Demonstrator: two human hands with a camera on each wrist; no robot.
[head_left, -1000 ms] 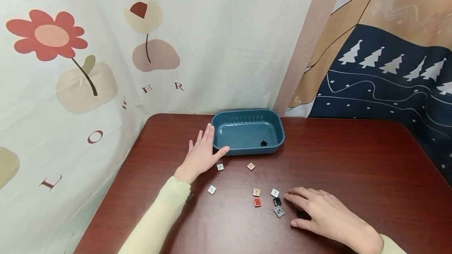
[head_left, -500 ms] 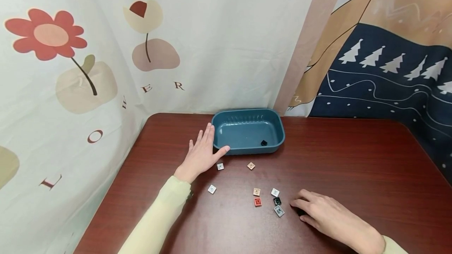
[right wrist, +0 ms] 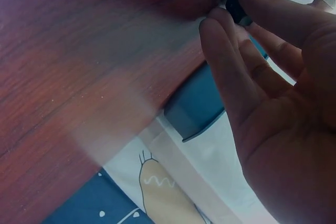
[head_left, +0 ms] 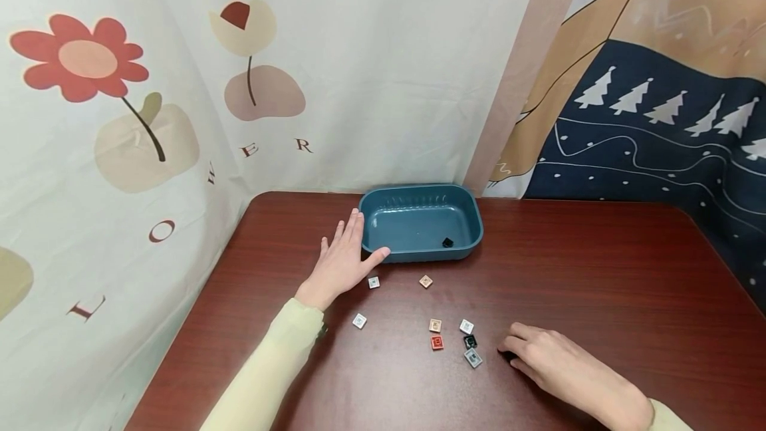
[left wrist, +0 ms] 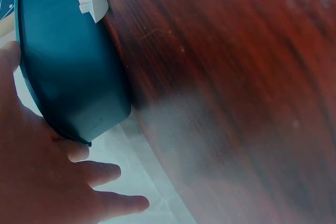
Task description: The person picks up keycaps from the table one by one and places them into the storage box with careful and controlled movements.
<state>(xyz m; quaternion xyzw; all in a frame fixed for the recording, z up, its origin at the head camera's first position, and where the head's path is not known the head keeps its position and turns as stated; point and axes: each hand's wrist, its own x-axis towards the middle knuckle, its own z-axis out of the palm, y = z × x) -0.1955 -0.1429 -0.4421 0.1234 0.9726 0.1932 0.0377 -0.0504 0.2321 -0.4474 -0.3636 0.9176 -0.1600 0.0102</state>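
Note:
My left hand [head_left: 338,265] lies with straight, spread fingers against the left end of a blue plastic basin [head_left: 419,257], thumb over its near rim. The left wrist view shows a white keycap [left wrist: 95,3] beside the basin wall. On the right of the table, my right hand [head_left: 550,361] pinches a small black keycap [right wrist: 239,11] between thumb and fingertips. That keycap is mostly hidden by the fingers in the head view. Left of this hand lie a white keycap [head_left: 467,326], a black keycap [head_left: 470,342] and a grey keycap [head_left: 473,358], close together.
A tan keycap [head_left: 435,326] lies just beyond a red keycap [head_left: 437,342]. Another tan keycap [head_left: 425,281] lies in front of the basin, and a further white keycap [head_left: 359,321] sits near the left forearm. One dark keycap [head_left: 447,243] is inside the basin. Printed curtain [head_left: 359,85] hangs behind the table.
My right hand has drawn slightly right, away from the black and grey keycaps, and its thumb and fingers have closed on a black keycap. The left hand and basin have stayed put.

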